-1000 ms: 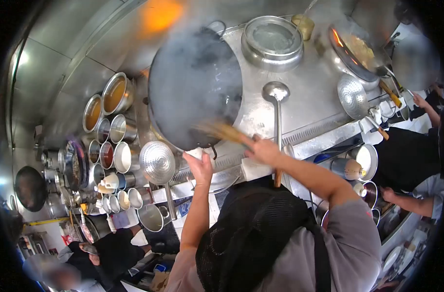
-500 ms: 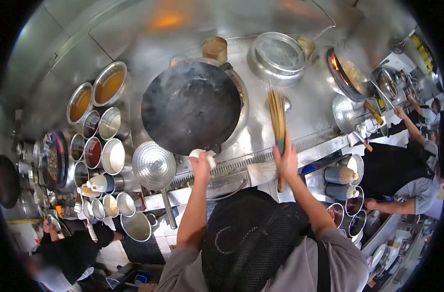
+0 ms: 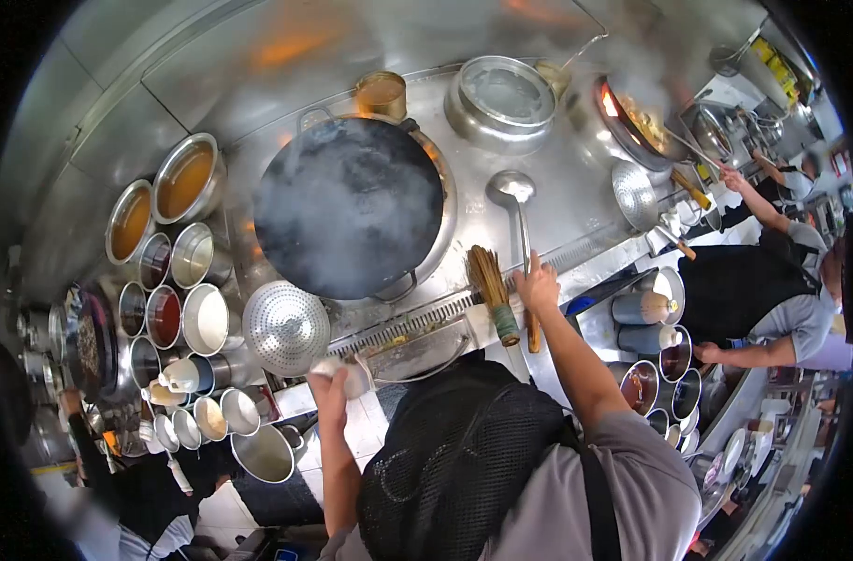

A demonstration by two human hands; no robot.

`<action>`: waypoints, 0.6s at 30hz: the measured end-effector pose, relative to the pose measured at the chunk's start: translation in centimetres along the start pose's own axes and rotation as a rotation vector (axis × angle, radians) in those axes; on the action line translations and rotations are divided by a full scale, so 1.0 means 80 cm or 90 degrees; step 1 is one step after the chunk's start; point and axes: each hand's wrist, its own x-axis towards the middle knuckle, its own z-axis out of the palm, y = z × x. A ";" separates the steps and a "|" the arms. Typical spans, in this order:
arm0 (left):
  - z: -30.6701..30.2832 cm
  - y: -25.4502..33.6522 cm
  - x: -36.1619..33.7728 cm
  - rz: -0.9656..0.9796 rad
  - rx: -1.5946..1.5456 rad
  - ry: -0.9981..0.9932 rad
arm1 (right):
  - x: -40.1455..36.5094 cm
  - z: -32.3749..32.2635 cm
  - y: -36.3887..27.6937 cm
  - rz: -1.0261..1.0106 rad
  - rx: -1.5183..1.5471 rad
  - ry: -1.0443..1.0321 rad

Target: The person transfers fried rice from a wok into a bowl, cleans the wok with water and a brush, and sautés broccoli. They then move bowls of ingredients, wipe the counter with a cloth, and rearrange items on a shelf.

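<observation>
Black and smoking, the wok (image 3: 398, 192) sits on the steel range (image 3: 475, 217), and I take it as the hub of my clock, twelve toward the back wall (image 3: 445, 37). At six, clear of the rim, the person's left hand (image 3: 329, 393) is clenched on a wadded white cloth (image 3: 354, 376). Between three and four, the right hand (image 3: 539, 288) is at the handle of the ladle (image 3: 512, 188), whose bowl lies at three; how tightly the fingers wrap it, I can't tell from here. At four, a bristle brush (image 3: 488, 280) lies loose just beside that hand; at seven rests a perforated skimmer (image 3: 286, 327). To my eye, the step in hand is taking up the ladle, and the next move would call for a firm hold and a lift clear of the brush.
</observation>
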 end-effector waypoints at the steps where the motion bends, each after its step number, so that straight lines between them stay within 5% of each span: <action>1: -0.008 -0.005 -0.010 0.001 0.001 0.001 | 0.014 0.005 0.004 0.020 -0.021 -0.003; 4: -0.023 -0.017 -0.018 -0.023 0.120 0.025 | 0.050 0.030 0.015 0.044 -0.044 -0.019; 6: -0.025 -0.037 -0.010 -0.014 0.221 -0.098 | 0.068 0.043 0.019 0.057 -0.044 -0.045; 10: -0.017 -0.077 -0.015 0.128 0.566 0.162 | 0.082 0.033 0.031 0.030 0.148 0.056; 12: -0.010 -0.070 -0.026 0.136 0.442 0.134 | 0.077 0.003 0.045 -0.078 0.283 0.148; 14: 0.004 -0.069 -0.037 0.186 0.594 0.310 | 0.087 -0.057 0.032 -0.092 0.377 0.179; 18: 0.066 0.009 -0.041 0.324 0.589 0.408 | 0.212 -0.114 0.022 -0.151 0.376 0.289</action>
